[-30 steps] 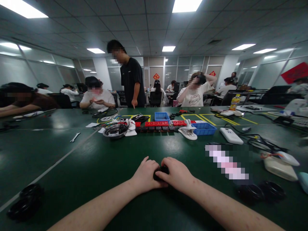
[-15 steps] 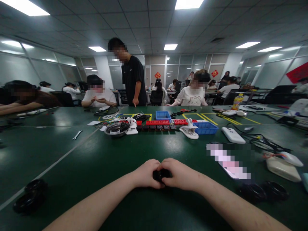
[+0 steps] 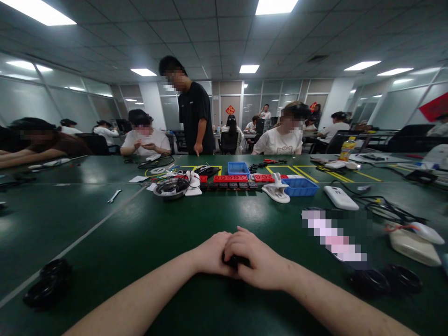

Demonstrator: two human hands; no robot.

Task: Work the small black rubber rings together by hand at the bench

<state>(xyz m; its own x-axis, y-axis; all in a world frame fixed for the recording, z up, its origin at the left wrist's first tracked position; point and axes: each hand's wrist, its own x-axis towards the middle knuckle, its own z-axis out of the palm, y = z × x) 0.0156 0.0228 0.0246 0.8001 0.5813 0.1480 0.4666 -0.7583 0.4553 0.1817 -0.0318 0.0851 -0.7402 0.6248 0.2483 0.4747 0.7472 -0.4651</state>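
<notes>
Just above the green table (image 3: 147, 242), my two hands meet around a small glossy black object (image 3: 238, 261), mostly hidden by fingers. My left hand (image 3: 214, 252) is closed on its left side. The fingers of my right hand (image 3: 255, 256) curl over its top, with the thumb lower down near it. What kind of thing it is cannot be made out. Two black ring-shaped parts (image 3: 47, 290) lie at the left front of the table. Two similar black rings (image 3: 371, 283) lie to the right of my right forearm.
A pixelated phone-like slab (image 3: 332, 238) lies right of my hands. Beyond are a white device (image 3: 340, 197), a blue bin (image 3: 301, 187), a white clip stand (image 3: 276, 190), red strips (image 3: 230, 178) and a cable-filled metal bowl (image 3: 171, 193). A wrench (image 3: 114, 196) lies left. People surround the table.
My right hand has shifted over the black object, covering more of it, and one finger has lifted. My left hand stays nearly in place. The seated person across has drawn an arm back.
</notes>
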